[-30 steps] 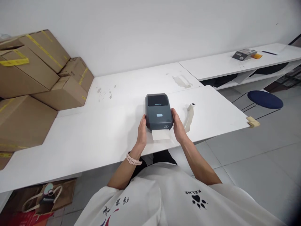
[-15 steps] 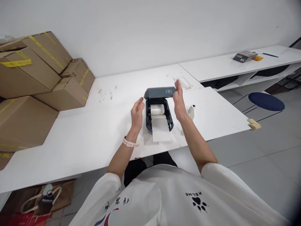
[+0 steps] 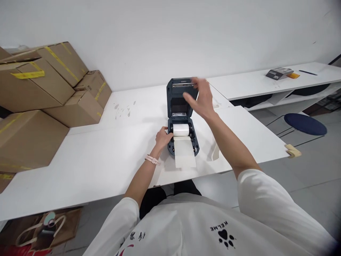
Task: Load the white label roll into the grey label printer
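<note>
With left hand (image 3: pixel 162 138), gripping left wall of printer (image 3: pixel 182 120) on white table (image 3: pixel 112 149). Already opened, with lid (image 3: pixel 178 99) raised and paper roll (image 3: pixel 181 130) seated inside; not closed back up. With right hand (image 3: pixel 203 99), spread open near lid's corner; contact unclear.

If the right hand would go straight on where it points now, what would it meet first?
Probably the printer's raised lid: the right hand overlaps its upper right part in this view. Depth is unclear; they may be touching.
</note>
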A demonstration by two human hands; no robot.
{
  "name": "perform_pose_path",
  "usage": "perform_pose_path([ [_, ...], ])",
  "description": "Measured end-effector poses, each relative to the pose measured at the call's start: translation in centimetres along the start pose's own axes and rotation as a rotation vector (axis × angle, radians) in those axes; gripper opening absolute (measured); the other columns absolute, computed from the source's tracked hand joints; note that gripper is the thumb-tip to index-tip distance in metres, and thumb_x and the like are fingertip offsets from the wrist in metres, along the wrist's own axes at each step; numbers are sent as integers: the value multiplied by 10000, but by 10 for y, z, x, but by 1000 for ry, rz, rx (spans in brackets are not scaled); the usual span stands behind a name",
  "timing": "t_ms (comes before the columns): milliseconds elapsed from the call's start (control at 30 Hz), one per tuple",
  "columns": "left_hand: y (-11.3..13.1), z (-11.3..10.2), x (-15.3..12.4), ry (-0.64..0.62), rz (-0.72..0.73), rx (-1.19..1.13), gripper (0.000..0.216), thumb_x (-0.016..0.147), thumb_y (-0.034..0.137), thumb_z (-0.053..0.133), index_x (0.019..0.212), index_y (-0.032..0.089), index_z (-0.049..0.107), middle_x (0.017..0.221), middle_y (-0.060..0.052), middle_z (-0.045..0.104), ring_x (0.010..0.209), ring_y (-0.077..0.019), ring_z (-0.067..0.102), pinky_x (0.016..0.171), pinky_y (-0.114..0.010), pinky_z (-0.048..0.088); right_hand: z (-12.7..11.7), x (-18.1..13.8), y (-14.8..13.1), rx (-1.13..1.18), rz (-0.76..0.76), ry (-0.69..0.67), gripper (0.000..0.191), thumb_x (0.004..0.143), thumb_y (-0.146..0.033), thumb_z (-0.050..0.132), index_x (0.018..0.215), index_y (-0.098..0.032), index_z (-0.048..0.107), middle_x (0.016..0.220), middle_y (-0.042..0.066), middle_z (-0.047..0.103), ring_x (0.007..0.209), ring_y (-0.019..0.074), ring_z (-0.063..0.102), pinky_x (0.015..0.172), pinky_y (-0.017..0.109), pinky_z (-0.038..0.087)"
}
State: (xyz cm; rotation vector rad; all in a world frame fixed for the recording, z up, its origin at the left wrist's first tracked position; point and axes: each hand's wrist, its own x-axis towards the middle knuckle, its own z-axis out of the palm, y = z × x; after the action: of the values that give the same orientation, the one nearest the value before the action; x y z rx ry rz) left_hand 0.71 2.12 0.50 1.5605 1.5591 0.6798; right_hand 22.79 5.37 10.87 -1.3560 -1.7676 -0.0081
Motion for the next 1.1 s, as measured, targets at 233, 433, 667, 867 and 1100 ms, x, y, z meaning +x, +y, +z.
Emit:
perform_pose_path([
  [233,4,6,2,51,35,160,407,759,210,625,1164,209,666,881,-87,732,976,-328,693,834,-384,469,46,-57,-9,-207,36,-787,607,684,-304,838,1260,-256,653,1308,149,682,1235,433,613,1013,557,504],
  [433,-1,7,2,47,24,116,421,767,229,624,1186,222,660,853,-63,720,913,-299,691,795,-364,462,57,-46,-3,-155,87,-913,772,537,-261,888,1270,-211,652,1254,163,724,1168,447,659,1025,567,496],
  [667,-8,9,4,38,44,53,447,783,265,595,1224,207,646,818,-54,677,811,-268,642,708,-346,408,-59,-47,41,499,203,-680,878,534,-389,947,1342,-293,618,1350,57,670,1264,372,593,1077,517,493],
  [867,-8,9,4,40,35,60,463,783,246,584,1241,202,630,725,6,577,706,-205,570,654,-311,369,-61,-60,142,624,564,-385,971,369,-264,968,1251,-272,562,1264,62,680,1259,359,584,1054,504,510],
  [1100,-10,9,5,36,32,33,430,789,232,587,1216,198,627,715,20,568,675,-178,557,614,-297,358,-22,-79,184,523,711,-339,973,367,-253,920,1267,-253,551,1329,84,653,1276,345,569,1098,527,487],
])
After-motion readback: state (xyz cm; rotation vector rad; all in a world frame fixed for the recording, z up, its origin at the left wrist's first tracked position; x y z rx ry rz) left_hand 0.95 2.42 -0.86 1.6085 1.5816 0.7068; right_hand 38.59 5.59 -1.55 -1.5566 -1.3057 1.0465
